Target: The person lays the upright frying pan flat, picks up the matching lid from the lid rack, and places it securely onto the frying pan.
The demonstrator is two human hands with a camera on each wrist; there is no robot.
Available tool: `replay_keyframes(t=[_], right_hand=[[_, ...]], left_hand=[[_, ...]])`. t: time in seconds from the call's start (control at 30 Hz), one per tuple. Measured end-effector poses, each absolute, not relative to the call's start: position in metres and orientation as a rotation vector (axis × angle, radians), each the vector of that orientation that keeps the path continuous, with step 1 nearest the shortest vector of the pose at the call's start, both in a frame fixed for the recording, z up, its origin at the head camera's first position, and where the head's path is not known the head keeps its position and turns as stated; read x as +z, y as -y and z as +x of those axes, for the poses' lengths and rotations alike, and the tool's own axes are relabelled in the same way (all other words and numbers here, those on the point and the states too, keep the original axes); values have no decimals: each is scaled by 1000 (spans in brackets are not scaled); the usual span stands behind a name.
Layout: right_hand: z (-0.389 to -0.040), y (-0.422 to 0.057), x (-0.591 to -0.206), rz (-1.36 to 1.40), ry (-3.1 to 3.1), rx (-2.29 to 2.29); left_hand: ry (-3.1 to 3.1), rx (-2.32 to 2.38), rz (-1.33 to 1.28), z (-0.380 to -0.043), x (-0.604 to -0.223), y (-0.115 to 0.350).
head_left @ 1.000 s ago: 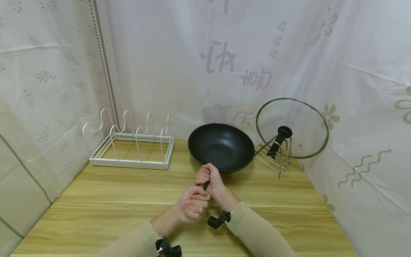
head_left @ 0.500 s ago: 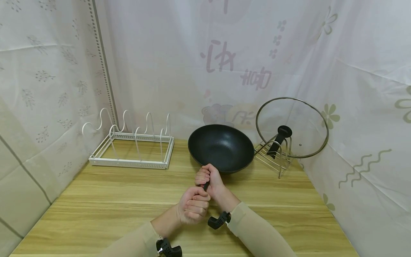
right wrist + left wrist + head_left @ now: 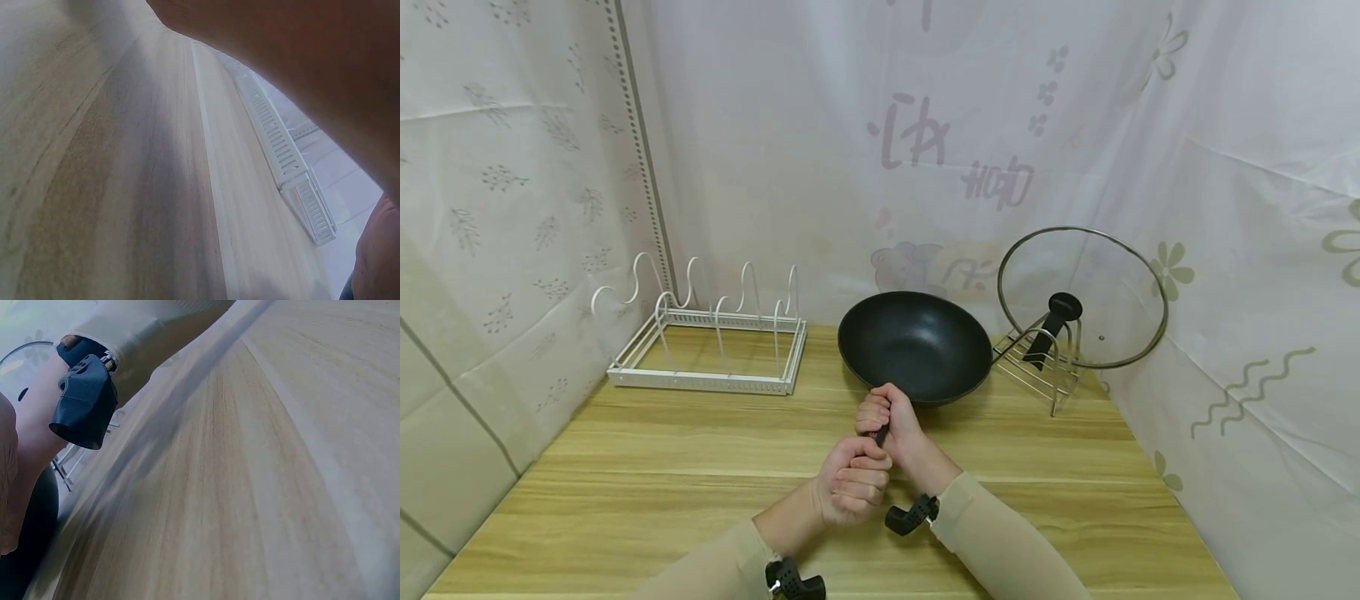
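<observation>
Nearest to the viewer, on the wooden table side, 2 sleeves reach forward, each with a black wrist device. The left hand comes first; its fingers are curled round the end of the handle. Just beyond it, the right hand grips the same handle close to the bowl, its fingers also wrapped. The wok lies directly ahead of the hands, its inside facing up; I cannot tell if its base touches the table.

In my judgement, the step in hand is holding the wok steady with 2 hands. The next move would call for both grips to remain firm, since the weight probably sits far forward.

Farther, a white rack is at left, and at right a wire stand bears a tilted glass lid. Behind hangs a printed cloth.
</observation>
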State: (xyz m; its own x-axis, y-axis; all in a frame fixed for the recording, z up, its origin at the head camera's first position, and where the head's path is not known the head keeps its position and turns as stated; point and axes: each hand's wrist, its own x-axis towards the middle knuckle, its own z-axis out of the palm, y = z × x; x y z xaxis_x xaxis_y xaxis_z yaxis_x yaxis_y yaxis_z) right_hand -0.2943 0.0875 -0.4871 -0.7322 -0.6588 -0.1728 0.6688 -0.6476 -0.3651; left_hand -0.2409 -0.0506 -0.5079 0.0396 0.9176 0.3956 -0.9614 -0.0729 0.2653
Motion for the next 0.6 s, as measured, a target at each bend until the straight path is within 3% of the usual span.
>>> replay_keyframes(t=[0.6], right_hand=[[-292, -87, -482, 135, -564, -2369]], left_hand=[[38, 1626, 526, -237, -503, 53]])
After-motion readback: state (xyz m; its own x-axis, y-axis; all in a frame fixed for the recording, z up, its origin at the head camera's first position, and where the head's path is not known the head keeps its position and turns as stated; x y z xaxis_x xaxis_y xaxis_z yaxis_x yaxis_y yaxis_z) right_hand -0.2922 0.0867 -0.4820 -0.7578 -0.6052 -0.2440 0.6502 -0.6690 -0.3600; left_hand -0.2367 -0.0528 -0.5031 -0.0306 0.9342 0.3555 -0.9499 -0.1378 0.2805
